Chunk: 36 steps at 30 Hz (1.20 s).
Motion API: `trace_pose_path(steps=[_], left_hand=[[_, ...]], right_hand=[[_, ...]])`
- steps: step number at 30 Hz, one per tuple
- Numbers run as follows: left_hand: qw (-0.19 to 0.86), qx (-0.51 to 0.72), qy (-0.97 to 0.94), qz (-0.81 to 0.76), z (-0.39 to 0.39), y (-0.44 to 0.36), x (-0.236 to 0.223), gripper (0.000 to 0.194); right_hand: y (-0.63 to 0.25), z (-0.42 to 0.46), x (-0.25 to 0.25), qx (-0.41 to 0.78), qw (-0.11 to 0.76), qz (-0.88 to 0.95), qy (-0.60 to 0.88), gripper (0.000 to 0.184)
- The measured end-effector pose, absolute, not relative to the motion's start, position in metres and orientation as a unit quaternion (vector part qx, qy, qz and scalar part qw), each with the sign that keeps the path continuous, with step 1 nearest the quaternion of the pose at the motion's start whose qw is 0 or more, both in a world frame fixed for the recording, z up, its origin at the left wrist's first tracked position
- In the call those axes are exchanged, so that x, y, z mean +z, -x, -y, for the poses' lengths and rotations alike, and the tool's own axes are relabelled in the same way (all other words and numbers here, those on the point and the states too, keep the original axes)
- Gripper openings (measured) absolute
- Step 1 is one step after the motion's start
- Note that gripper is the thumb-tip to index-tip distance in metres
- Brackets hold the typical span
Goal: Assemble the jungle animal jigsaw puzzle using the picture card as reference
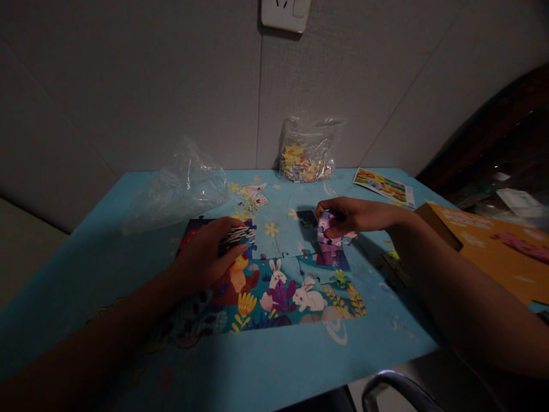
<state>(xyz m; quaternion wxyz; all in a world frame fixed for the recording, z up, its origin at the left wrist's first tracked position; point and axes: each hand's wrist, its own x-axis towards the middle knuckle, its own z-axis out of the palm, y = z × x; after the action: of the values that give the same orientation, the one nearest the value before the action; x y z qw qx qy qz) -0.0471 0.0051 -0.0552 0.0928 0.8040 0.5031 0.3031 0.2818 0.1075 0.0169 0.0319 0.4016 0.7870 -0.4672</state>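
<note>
A partly assembled jigsaw puzzle [283, 292] with rabbits and flowers lies on the blue table [266, 366]. My left hand [206, 254] rests on its upper left part, fingers curled around a black-and-white striped puzzle piece [237, 236]. My right hand [351, 216] is at the puzzle's upper right, fingers pinched on a purple puzzle piece [326, 224] held just above the purple section there. A few loose pieces [253, 194] lie on the table behind the puzzle.
An empty clear plastic bag [184, 186] lies at the back left. A second bag of puzzle pieces [306, 154] leans on the wall. A picture card [384, 186] lies back right, an orange box lid [489, 246] at the right. A chair's metal bar [398, 386] shows below.
</note>
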Motion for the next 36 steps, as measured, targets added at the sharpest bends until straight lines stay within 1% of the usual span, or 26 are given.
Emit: trace_pose_path(steps=[4, 9, 16, 20, 22, 26, 27, 28, 29, 30, 33, 34, 36], left_hand=[[0.097, 0.305, -0.802, -0.504, -0.005, 0.047, -0.054, 0.023], [0.097, 0.309, -0.802, -0.503, -0.005, 0.047, -0.056, 0.024], [0.089, 0.306, -0.803, -0.503, -0.005, 0.047, -0.056, 0.025], [0.088, 0.31, -0.807, -0.494, -0.005, 0.048, -0.057, 0.024], [0.093, 0.311, -0.81, -0.489, -0.006, 0.048, -0.056, 0.023], [0.094, 0.312, -0.807, -0.493, -0.006, 0.047, -0.055, 0.023], [0.093, 0.312, -0.807, -0.494, -0.006, 0.047, -0.055, 0.023], [0.092, 0.31, -0.807, -0.495, -0.006, 0.047, -0.055, 0.024], [0.092, 0.308, -0.807, -0.496, -0.006, 0.047, -0.055, 0.024], [0.091, 0.308, -0.806, -0.497, -0.006, 0.047, -0.055, 0.024], [0.091, 0.308, -0.807, -0.495, -0.005, 0.047, -0.056, 0.024], [0.091, 0.309, -0.808, -0.494, -0.005, 0.047, -0.057, 0.024], [0.088, 0.311, -0.808, -0.493, -0.006, 0.047, -0.057, 0.023]], right_hand=[[-0.281, -0.107, 0.017, -0.484, 0.025, -0.783, -0.389, 0.036], [-0.283, -0.107, 0.016, -0.553, 0.017, -0.752, -0.358, 0.038], [-0.291, -0.113, 0.003, -0.661, -0.059, -0.704, -0.253, 0.044], [-0.285, -0.11, 0.002, -0.672, -0.094, -0.697, -0.23, 0.044], [-0.278, -0.108, 0.0, -0.655, -0.137, -0.703, -0.241, 0.042], [-0.266, -0.107, -0.004, -0.614, -0.293, -0.676, -0.284, 0.04], [-0.265, -0.106, -0.003, -0.603, -0.314, -0.673, -0.291, 0.039], [-0.265, -0.105, -0.001, -0.596, -0.31, -0.679, -0.296, 0.039], [-0.266, -0.103, 0.002, -0.593, -0.279, -0.693, -0.299, 0.04], [-0.267, -0.1, 0.007, -0.591, -0.226, -0.712, -0.303, 0.043], [-0.268, -0.088, 0.019, -0.572, -0.019, -0.756, -0.318, 0.061], [-0.267, -0.084, 0.02, -0.551, 0.032, -0.767, -0.327, 0.063], [-0.263, -0.077, 0.021, -0.488, 0.091, -0.798, -0.342, 0.059]])
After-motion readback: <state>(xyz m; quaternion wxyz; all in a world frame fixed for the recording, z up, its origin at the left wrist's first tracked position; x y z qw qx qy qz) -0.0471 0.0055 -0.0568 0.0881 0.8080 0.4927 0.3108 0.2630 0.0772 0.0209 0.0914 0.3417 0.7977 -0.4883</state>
